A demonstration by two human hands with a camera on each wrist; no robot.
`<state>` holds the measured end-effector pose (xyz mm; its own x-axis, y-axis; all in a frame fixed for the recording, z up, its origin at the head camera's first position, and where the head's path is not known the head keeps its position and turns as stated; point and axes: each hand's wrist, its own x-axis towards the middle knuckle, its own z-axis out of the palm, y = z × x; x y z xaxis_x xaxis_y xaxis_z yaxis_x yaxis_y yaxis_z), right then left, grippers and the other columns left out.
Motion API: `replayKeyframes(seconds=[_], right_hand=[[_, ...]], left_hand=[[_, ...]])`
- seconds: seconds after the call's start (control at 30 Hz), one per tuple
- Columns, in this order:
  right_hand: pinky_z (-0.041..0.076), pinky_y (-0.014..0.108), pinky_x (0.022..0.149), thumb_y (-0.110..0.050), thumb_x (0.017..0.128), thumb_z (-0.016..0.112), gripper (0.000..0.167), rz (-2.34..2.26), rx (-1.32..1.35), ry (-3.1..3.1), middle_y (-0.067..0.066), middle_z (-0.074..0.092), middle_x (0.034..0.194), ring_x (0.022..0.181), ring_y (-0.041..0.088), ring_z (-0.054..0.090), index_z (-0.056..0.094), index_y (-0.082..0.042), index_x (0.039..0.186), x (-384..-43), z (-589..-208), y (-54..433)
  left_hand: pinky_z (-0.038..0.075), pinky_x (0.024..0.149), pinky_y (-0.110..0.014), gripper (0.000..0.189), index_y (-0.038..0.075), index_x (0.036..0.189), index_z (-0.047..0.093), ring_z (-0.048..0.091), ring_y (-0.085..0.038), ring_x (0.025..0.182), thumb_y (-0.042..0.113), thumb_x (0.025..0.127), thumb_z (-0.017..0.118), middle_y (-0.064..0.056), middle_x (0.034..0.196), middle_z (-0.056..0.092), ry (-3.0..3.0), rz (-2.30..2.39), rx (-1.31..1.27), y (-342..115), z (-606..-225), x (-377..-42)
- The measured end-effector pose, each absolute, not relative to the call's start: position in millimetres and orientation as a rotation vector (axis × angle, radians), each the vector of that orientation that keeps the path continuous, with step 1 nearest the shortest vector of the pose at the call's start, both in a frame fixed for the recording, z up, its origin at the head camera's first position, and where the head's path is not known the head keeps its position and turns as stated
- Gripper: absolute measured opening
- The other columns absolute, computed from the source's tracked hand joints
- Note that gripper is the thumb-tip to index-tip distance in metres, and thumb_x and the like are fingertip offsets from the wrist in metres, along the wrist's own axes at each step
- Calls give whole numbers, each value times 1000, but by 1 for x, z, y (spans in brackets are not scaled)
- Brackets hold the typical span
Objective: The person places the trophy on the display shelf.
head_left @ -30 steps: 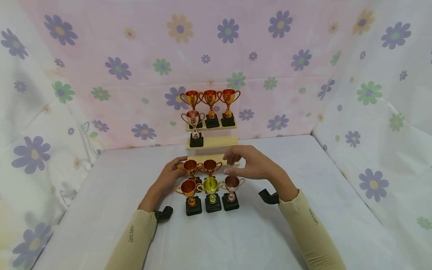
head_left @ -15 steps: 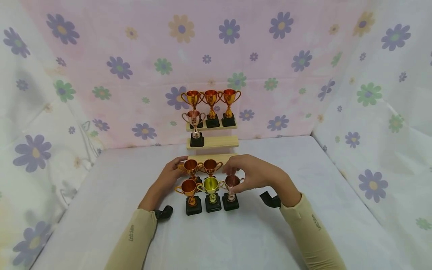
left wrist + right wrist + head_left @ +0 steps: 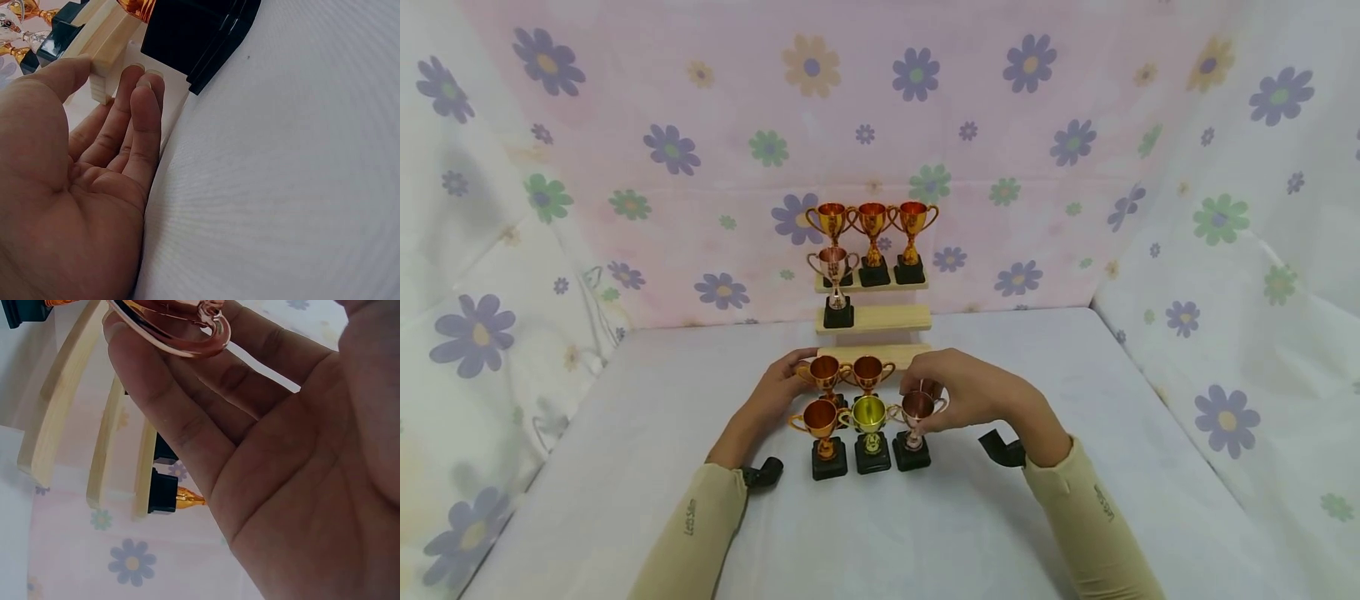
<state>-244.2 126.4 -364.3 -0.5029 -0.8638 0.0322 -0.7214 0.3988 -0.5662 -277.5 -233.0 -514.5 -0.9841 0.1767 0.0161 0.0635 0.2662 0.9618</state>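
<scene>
My right hand point(image 3: 973, 392) has its thumb and fingers around the cup of a small rose-gold trophy point(image 3: 916, 410), which stands upright on its black base on the table. In the right wrist view its shiny rim and handle point(image 3: 215, 344) lie against my fingers. My left hand point(image 3: 775, 390) is at the left end of the lowest step of a wooden display rack point(image 3: 891, 317). The left wrist view shows the thumb point(image 3: 69, 75) on that end, with the fingers point(image 3: 144, 112) bent on its other side.
Left of the rose-gold trophy stand a yellow-gold trophy point(image 3: 870, 417) and an orange-gold trophy point(image 3: 820, 421). Two more orange-gold trophies point(image 3: 867, 375) are right behind them, before the rack. Three gold trophies point(image 3: 873, 225) fill the top step; another rose-gold trophy point(image 3: 835, 267) stands at the middle step's left.
My right hand has come down from above the rose-gold trophy and closed around its cup. The left hand has stayed at the rack's end.
</scene>
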Motion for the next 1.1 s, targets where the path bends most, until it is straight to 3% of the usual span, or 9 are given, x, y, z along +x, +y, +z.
replayKeyframes(seconds=[0.37,0.73,1.1], right_hand=[[59,34,78,-21,87,89,36,-743,-1449,2445,-8,66,105,87,10,65,73,-14,119,-241,-357,131],[60,40,81,-22,92,85,35,-826,-1472,2492,-10,66,109,90,8,63,71,-18,124,-241,-349,141],[60,38,81,-17,91,84,39,-952,-1544,2618,-5,67,113,93,8,62,72,-12,127,-245,-345,148]], left_hand=[[54,97,-32,55,9,159,47,70,-21,108,14,106,60,-17,130,70,2392,1862,227,-233,-515,-278],[53,99,-34,54,11,158,48,68,-23,114,15,106,59,-17,134,70,2393,1854,214,-232,-512,-276],[53,102,-36,55,8,160,45,70,-21,111,18,107,60,-18,133,71,2400,1846,219,-232,-512,-276]])
